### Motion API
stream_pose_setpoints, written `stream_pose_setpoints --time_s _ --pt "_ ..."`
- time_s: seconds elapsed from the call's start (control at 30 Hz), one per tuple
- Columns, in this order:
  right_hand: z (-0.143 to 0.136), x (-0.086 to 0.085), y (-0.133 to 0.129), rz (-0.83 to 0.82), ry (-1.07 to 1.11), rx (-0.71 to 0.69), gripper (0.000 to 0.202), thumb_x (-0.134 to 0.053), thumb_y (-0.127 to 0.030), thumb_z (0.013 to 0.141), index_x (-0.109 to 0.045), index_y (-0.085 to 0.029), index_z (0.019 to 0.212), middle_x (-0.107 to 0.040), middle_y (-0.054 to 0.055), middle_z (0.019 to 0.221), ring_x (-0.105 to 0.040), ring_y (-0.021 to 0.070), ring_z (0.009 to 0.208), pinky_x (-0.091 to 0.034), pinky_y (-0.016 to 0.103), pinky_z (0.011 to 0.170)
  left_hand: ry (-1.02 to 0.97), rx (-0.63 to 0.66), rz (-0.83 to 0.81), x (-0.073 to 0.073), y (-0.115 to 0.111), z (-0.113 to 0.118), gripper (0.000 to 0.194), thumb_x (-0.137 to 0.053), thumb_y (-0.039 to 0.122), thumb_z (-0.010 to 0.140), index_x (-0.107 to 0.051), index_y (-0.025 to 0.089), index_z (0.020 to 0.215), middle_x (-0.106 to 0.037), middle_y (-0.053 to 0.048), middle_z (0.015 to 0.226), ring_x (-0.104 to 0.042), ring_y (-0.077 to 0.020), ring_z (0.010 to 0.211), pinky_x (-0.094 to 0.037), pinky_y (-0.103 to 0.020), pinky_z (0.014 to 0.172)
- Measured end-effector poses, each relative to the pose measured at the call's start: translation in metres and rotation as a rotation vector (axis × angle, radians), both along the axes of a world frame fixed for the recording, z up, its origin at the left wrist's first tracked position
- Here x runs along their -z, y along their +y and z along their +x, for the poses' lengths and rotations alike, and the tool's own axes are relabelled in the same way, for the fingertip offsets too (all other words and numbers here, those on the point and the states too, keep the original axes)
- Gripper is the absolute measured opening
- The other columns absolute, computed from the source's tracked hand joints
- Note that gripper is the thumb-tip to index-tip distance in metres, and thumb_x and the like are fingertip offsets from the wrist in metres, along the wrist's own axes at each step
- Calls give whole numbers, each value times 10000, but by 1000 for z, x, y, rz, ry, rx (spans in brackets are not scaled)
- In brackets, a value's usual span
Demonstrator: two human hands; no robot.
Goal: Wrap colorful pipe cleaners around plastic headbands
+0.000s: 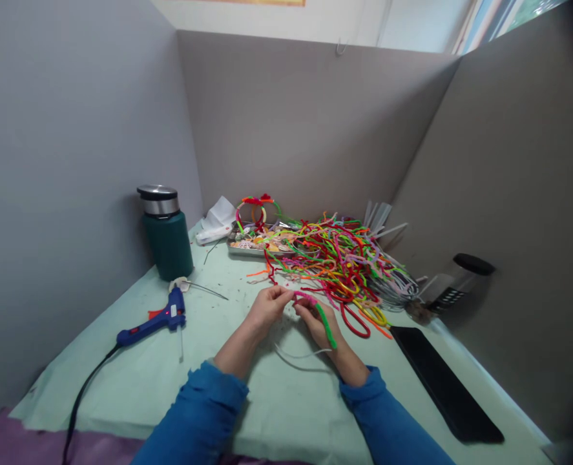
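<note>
Close together over the middle of the table, my two hands work on one fuzzy pipe cleaner (325,326), pink at one end and green along the rest. My left hand (269,305) pinches the pink end between thumb and fingers. Fingers closed, my right hand (316,323) grips the pink stretch, and the green length hangs over its back. A thin pale wire (296,356) curves below the hands; whether it joins the pipe cleaner I cannot tell. Beyond the hands lies a big tangle of coloured pipe cleaners (344,258).
At left lie a blue glue gun (153,324) with a black cord and a green bottle (167,242). A metal tray (247,252) of small pieces, pipe-cleaner rings (257,210) and white tissue (219,216) stand behind. At right are a black slab (446,384) and a clear jar (455,284). Grey panels surround the table.
</note>
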State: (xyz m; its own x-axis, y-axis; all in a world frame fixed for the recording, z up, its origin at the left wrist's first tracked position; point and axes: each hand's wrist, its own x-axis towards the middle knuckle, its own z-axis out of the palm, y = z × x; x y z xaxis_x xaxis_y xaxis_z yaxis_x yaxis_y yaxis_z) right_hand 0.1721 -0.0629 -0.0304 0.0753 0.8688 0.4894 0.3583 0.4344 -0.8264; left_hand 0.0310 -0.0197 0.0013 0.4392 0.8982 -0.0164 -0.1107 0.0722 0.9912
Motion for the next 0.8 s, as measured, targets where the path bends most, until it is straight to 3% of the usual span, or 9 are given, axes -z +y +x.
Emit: stream_pose_setpoints --time_s 0.33,0.5,0.67,0.8 --pt "-1 -9 -4 -86 24 -86 167 -586 -321 793 -659 -176 752 -625 8 649 -527 134 561 -442 241 534 18 7 -111 -3 -1 -2 383 -691 490 623 -567 142 721 -304 95 412 -181 -29 344 -82 -232 383" --pt "0 -7 -2 -51 55 -19 173 -578 -331 806 -650 -186 867 -634 27 758 -549 154 648 -465 267 607 11 19 -135 -3 0 -5 370 -680 476 647 -462 176 646 -268 101 425 -172 -26 344 -71 -235 383" --pt "0 -7 -3 50 46 46 214 -594 -321 801 -640 -202 974 -651 59 891 -589 205 869 -474 335 791 25 86 -158 -2 -2 -3 405 -684 474 639 -404 184 600 -246 101 453 -162 -19 354 -57 -238 384" --pt "0 -6 -3 103 1 88 199 -575 -335 819 -666 -214 948 -667 68 874 -604 226 871 -492 352 766 37 138 -162 -1 -2 -2 419 -679 483 640 -388 185 598 -251 100 482 -162 -16 362 -60 -230 384"
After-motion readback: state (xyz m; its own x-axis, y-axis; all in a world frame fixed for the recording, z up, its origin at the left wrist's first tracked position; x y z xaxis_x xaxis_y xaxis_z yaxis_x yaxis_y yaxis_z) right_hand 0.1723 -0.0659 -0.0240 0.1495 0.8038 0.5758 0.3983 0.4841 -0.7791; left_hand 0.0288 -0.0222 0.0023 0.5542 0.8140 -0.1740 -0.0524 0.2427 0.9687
